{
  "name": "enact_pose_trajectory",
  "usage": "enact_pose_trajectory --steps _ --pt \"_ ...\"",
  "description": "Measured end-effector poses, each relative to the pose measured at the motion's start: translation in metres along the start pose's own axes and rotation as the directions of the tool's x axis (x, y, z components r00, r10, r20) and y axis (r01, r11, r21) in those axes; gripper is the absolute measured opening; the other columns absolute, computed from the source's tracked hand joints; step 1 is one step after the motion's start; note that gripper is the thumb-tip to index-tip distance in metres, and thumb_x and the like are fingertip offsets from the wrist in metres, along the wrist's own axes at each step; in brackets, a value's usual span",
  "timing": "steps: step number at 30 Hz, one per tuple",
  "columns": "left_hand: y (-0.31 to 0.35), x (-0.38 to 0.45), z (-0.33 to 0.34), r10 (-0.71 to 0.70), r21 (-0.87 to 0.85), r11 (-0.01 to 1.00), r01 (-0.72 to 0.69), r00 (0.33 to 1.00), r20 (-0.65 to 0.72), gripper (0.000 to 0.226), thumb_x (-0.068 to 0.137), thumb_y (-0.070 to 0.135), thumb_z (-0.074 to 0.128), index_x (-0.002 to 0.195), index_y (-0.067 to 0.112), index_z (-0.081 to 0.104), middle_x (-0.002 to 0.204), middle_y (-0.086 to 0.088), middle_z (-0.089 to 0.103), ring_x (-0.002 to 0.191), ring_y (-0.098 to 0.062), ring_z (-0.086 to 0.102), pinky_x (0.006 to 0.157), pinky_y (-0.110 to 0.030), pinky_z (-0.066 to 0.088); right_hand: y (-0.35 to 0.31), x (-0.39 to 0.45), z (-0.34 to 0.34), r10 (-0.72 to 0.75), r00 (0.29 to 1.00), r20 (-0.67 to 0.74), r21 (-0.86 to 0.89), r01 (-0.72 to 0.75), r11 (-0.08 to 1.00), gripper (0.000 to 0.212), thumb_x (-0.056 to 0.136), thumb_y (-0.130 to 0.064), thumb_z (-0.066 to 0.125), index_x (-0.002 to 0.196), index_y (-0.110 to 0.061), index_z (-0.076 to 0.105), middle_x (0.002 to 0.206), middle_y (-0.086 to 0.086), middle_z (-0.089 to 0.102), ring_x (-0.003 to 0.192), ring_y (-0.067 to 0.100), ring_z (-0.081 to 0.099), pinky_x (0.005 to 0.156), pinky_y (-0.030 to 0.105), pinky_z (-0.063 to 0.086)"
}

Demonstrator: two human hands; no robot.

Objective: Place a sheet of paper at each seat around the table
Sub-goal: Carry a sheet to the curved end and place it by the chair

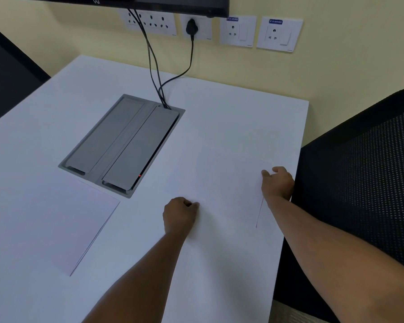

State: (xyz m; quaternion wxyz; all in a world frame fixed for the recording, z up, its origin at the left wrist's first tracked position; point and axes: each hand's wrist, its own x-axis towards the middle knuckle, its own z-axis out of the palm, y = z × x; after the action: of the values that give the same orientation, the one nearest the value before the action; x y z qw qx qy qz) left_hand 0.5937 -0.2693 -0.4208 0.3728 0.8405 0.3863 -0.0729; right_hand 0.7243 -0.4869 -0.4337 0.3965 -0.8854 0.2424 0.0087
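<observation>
A white sheet of paper (229, 190) lies flat on the white table (44, 108) near its right edge, in front of a black mesh chair (371, 173). My left hand (180, 215) is curled on the sheet's left edge, fingers closed on it. My right hand (278, 183) grips the sheet's far right corner by the table edge. The sheet's right edge shows as a thin dark line below my right wrist. A second sheet of paper (56, 227) lies flat at the near left of the table, apart from both hands.
A grey cable box (121, 145) with two lids is set into the table's middle, and black cables (154, 73) run from it up to wall sockets (238, 31). A dark screen (126, 1) hangs above. A dark chair back (7, 73) stands at the far left.
</observation>
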Motion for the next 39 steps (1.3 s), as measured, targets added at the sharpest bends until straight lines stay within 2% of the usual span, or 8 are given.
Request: enact_pose_trajectory --steps 5,14,18,22,25,29,32,39 --pt "-0.008 -0.006 -0.023 0.028 -0.05 0.998 -0.033 0.995 -0.092 0.029 0.089 0.04 0.061 0.074 0.016 0.067 0.07 0.004 0.069 0.069 -0.014 0.062 0.059 -0.026 0.041 -0.022 -0.033 0.008 -0.243 0.97 -0.004 0.023 0.243 0.97 0.029 0.096 -0.022 0.06 0.121 -0.009 0.063 0.111 0.012 0.065 0.097 0.028 0.064 0.078 0.03 0.047" --pt "-0.059 -0.008 -0.11 -0.082 -0.199 0.98 0.025 0.955 -0.284 0.03 0.089 0.038 0.062 0.074 0.012 0.065 0.072 0.002 0.07 0.073 -0.016 0.064 0.07 -0.03 0.05 -0.102 -0.14 0.057 -0.637 0.754 0.159 0.113 0.627 0.771 0.022 0.094 -0.022 0.062 0.114 -0.012 0.067 0.099 0.008 0.067 0.086 0.023 0.065 0.074 0.03 0.049" --pt "-0.09 -0.012 -0.145 -0.114 -0.229 0.973 0.035 0.933 -0.342 0.031 0.09 0.037 0.062 0.075 0.01 0.063 0.072 0.0 0.07 0.071 -0.018 0.064 0.068 -0.031 0.051 -0.127 -0.19 0.083 -0.676 0.698 0.237 0.124 0.668 0.734 0.023 0.095 -0.025 0.06 0.114 -0.014 0.067 0.103 0.006 0.066 0.09 0.024 0.064 0.076 0.032 0.051" --pt "-0.12 -0.015 -0.177 -0.164 -0.248 0.966 0.066 0.904 -0.396 0.027 0.091 0.036 0.061 0.075 0.013 0.062 0.07 0.002 0.067 0.07 -0.016 0.062 0.055 -0.021 0.038 -0.141 -0.235 0.105 -0.722 0.623 0.299 0.141 0.72 0.68 0.024 0.095 -0.025 0.061 0.113 -0.011 0.067 0.103 0.008 0.066 0.093 0.026 0.063 0.077 0.037 0.054" --pt "-0.142 -0.017 -0.194 -0.159 -0.232 0.971 0.059 0.884 -0.441 0.019 0.092 0.032 0.061 0.08 0.017 0.062 0.071 0.008 0.065 0.075 -0.016 0.064 0.055 -0.019 0.035 -0.144 -0.261 0.124 -0.735 0.572 0.365 0.126 0.752 0.647 0.028 0.095 -0.026 0.061 0.117 -0.01 0.066 0.11 0.01 0.066 0.1 0.028 0.062 0.081 0.039 0.054" --pt "-0.176 -0.017 -0.205 -0.142 -0.167 0.984 0.067 0.862 -0.487 0.022 0.09 0.026 0.065 0.107 0.012 0.069 0.107 -0.005 0.069 0.095 -0.024 0.067 0.078 -0.023 0.042 -0.136 -0.288 0.156 -0.694 0.492 0.526 -0.012 0.82 0.572 0.035 0.095 -0.032 0.058 0.123 -0.012 0.062 0.121 0.011 0.059 0.111 0.03 0.055 0.088 0.04 0.051" --pt "-0.202 -0.017 -0.207 -0.136 -0.124 0.988 0.088 0.875 -0.464 0.027 0.09 0.023 0.064 0.115 0.013 0.067 0.121 -0.01 0.065 0.101 -0.026 0.066 0.083 -0.027 0.045 -0.127 -0.302 0.179 -0.64 0.462 0.614 -0.108 0.853 0.511 0.034 0.095 -0.035 0.054 0.118 -0.012 0.062 0.123 0.011 0.056 0.113 0.029 0.052 0.088 0.041 0.049" --pt "-0.238 -0.007 -0.207 -0.089 -0.06 0.996 0.071 0.923 -0.375 0.044 0.092 0.023 0.059 0.134 0.012 0.053 0.143 -0.006 0.05 0.129 -0.025 0.049 0.105 -0.035 0.038 -0.118 -0.312 0.211 -0.623 0.526 0.579 -0.288 0.847 0.447 0.048 0.093 -0.047 0.054 0.124 -0.01 0.053 0.132 0.011 0.048 0.115 0.027 0.048 0.084 0.039 0.048"
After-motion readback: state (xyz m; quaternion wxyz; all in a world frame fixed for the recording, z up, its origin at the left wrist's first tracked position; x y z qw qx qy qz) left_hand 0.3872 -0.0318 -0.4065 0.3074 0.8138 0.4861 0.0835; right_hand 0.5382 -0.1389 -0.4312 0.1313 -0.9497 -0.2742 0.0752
